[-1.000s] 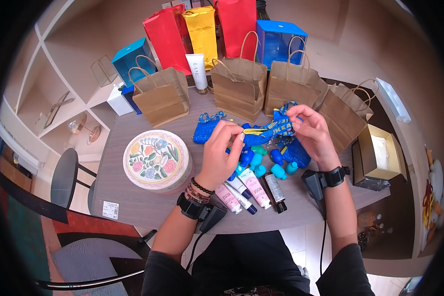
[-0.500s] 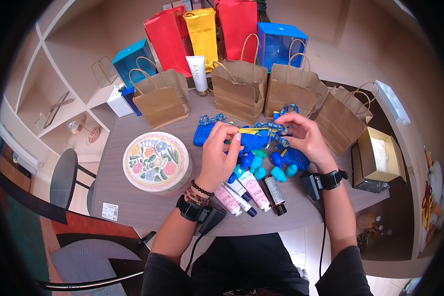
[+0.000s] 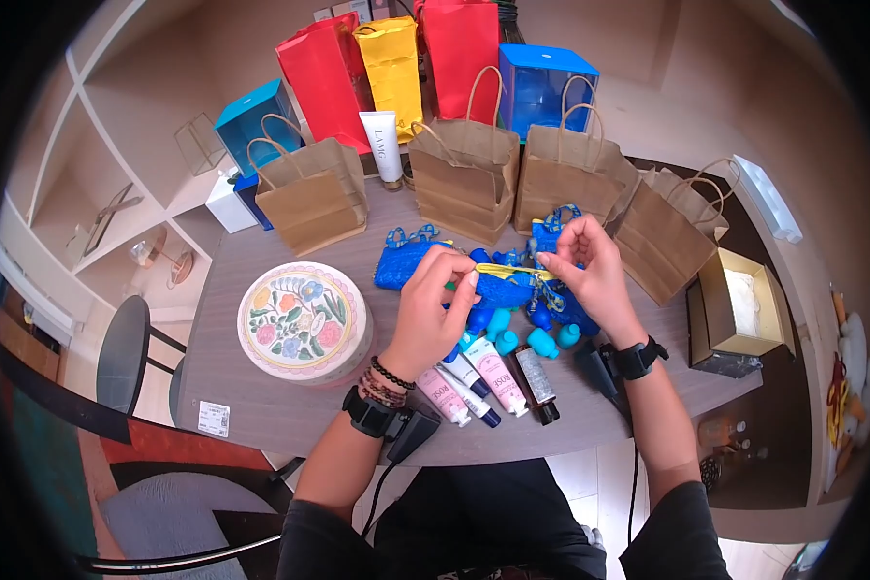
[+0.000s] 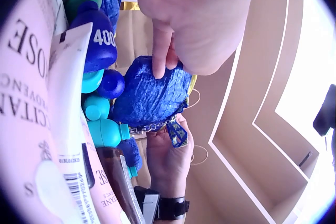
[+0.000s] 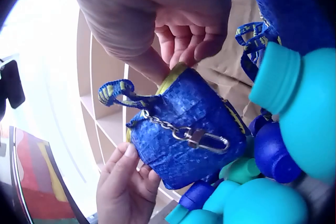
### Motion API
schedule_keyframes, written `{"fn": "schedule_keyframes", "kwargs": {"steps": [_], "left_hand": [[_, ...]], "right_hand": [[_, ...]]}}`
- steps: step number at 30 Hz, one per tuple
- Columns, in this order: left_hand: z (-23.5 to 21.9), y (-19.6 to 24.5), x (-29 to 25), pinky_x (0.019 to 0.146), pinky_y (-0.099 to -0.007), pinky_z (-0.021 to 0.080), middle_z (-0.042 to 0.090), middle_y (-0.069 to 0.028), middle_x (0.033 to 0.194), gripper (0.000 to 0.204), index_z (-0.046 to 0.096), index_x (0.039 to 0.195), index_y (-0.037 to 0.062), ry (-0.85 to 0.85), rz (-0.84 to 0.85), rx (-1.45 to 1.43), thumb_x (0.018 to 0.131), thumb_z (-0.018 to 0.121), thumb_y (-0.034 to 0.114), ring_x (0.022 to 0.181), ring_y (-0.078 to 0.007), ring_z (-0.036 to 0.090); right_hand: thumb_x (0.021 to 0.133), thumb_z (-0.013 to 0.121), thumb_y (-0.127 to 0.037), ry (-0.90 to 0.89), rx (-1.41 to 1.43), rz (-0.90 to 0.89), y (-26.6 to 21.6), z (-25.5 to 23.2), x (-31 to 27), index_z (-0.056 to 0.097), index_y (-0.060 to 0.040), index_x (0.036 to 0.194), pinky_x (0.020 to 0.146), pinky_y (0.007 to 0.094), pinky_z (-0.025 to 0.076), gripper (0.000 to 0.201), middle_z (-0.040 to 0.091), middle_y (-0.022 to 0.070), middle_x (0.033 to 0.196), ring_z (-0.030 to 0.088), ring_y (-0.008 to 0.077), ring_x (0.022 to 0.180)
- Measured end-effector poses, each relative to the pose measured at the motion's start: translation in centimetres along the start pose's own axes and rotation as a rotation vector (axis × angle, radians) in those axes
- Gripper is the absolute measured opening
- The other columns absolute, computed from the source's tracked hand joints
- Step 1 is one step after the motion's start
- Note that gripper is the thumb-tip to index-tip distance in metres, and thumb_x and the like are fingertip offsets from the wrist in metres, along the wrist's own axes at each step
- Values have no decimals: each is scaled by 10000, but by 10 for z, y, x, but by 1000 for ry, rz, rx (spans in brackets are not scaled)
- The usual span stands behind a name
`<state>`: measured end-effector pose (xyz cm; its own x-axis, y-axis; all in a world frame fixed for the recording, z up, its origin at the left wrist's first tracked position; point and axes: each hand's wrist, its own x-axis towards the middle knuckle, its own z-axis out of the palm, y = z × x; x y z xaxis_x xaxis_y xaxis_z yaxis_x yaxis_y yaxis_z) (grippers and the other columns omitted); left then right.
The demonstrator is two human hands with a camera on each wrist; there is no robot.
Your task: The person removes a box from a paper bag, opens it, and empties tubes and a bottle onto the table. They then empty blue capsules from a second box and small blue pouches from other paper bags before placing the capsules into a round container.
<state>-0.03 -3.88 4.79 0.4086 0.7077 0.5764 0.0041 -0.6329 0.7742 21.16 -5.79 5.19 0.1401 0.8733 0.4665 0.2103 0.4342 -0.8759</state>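
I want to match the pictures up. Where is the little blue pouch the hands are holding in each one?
Head: pouch at centre, between both hands.
Left wrist: pouch in the middle, under the left hand.
Right wrist: pouch in the middle, below the right hand.
Shared landmark: teal bottles beside it.

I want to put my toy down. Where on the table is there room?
Bare table lies in front of the flowered round box, near the white tag. It is crowded around the tubes and little bottles.
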Motion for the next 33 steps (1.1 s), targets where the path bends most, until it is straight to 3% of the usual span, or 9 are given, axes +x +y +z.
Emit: {"fn": "schedule_keyframes", "kwargs": {"steps": [5,9,12,14,18,21,24,26,33], "left_hand": [[-1,-3,0,674,-244,574,452,-80,946,47,497,908,-45,93,-51,1,881,497,-6,808,-104,533],[-1,2,0,686,-252,575,453,-83,948,48,498,911,-46,53,-7,4,880,495,-9,809,-109,535],[-1,3,0,699,-262,575,453,-86,947,47,496,910,-48,15,48,47,881,492,-12,817,-115,536],[-1,2,0,708,-266,574,453,-90,950,47,493,911,-50,14,52,39,881,489,-13,821,-116,534],[-2,2,1,711,-262,573,453,-91,950,48,488,911,-51,85,24,18,882,488,-12,825,-115,532],[-3,-2,2,711,-259,573,453,-88,947,47,485,910,-48,118,18,13,884,487,-9,822,-114,534],[-3,-3,1,708,-257,574,453,-84,941,43,485,904,-46,90,3,51,885,488,-7,817,-112,534],[0,-3,2,597,-235,529,476,-95,882,42,490,884,-37,136,56,44,873,503,2,722,-133,562],[2,3,1,603,-234,523,482,-97,888,41,498,898,-40,88,47,16,865,505,-15,734,-134,565]], "right_hand": [[770,710,-133,-127,-330,-151,-15,1,-5,596,-9,708,490,214,341,179,470,-7,608,411,53,545],[758,721,-150,-128,-382,-58,-17,7,-6,585,6,658,490,222,349,230,454,9,590,417,77,531],[743,732,-158,-149,-323,15,-10,6,-6,586,7,704,496,234,362,223,474,16,640,432,91,542],[748,723,-145,-95,-298,-123,-8,7,-6,579,5,744,514,226,371,208,501,26,720,449,88,580],[749,716,-126,-151,-321,-167,-6,2,-5,572,2,775,536,221,379,194,505,30,776,460,86,622],[746,713,-115,-124,-144,-166,-1,5,-4,582,-6,783,552,222,380,175,488,23,758,466,96,652],[732,727,-123,44,103,-56,-11,11,-5,597,-20,811,556,226,380,184,481,16,748,462,109,660],[718,742,-130,-96,-253,-209,-12,3,-4,611,-27,802,554,219,372,186,486,11,739,451,99,663],[699,759,-135,-139,-335,-125,-9,5,-5,612,-29,742,527,219,356,186,467,-2,689,424,78,608]]}}
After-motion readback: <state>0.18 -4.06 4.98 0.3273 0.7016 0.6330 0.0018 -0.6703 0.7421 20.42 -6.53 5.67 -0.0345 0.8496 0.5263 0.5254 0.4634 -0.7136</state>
